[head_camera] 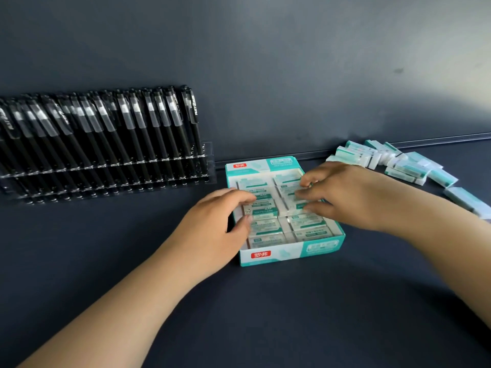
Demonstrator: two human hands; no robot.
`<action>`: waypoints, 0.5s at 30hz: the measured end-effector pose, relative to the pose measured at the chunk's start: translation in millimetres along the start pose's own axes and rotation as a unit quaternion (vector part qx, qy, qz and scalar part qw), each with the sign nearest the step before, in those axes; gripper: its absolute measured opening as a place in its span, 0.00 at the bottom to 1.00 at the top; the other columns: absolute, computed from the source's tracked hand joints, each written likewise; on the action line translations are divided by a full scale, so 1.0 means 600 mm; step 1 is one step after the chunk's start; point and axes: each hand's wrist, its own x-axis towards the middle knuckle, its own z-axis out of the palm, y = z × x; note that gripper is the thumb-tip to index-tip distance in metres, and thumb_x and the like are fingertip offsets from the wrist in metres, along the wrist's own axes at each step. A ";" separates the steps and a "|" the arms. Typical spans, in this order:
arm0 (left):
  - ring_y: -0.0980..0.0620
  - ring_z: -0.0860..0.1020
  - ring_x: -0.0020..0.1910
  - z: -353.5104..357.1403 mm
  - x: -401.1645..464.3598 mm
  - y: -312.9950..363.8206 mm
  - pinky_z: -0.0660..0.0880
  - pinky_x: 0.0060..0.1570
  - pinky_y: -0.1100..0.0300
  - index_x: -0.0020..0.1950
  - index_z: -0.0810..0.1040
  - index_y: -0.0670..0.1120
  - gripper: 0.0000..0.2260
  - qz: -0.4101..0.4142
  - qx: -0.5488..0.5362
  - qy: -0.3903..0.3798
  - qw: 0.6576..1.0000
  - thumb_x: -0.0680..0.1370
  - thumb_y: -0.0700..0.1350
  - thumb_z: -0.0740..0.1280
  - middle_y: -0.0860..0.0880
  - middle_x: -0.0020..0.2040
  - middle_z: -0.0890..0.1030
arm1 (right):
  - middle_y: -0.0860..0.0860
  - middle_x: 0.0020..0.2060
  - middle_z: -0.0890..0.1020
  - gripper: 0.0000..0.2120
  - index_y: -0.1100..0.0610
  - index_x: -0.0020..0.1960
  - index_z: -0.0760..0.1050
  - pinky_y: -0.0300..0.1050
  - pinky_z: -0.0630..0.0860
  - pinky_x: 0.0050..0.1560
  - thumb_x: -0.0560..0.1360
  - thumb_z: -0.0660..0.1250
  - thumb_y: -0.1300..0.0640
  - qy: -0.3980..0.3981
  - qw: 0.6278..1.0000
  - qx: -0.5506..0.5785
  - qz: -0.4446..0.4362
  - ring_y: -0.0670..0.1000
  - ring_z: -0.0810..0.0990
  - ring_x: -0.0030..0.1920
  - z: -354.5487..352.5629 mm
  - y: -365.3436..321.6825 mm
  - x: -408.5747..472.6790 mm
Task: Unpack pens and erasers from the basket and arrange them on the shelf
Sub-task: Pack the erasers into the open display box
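An open teal and white eraser box (289, 254) sits on the dark shelf surface (265, 314), packed with two columns of wrapped erasers. My left hand (212, 221) reaches in from the box's left side, index finger and thumb pinching an eraser (263, 211) in the left column. My right hand (345, 192) hovers over the right column, its curled fingers and thumb pinching an eraser (289, 193) there. Several black pens (106, 139) stand in a row at the left.
The pens lean against the dark back wall in a clear plastic rack (111, 179). A loose pile of wrapped erasers (398, 163) lies at the right along the back edge, trailing toward the right border.
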 end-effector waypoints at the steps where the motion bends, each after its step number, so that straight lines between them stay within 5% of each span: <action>1: 0.71 0.62 0.54 0.000 0.000 0.000 0.53 0.47 0.87 0.64 0.72 0.52 0.15 0.001 0.006 0.003 1.000 0.78 0.45 0.61 0.64 0.57 0.68 | 0.44 0.65 0.69 0.19 0.50 0.67 0.69 0.43 0.62 0.65 0.79 0.52 0.48 -0.001 1.000 -0.016 -0.010 0.47 0.64 0.66 0.002 0.000 0.001; 15: 0.71 0.55 0.59 0.002 0.005 0.007 0.41 0.50 0.88 0.67 0.71 0.45 0.17 0.011 0.023 -0.017 1.000 0.79 0.38 0.56 0.56 0.68 0.68 | 0.49 0.57 0.77 0.17 0.52 0.59 0.75 0.49 0.70 0.60 0.76 0.57 0.47 0.037 0.999 0.030 0.015 0.50 0.71 0.61 0.015 0.006 0.010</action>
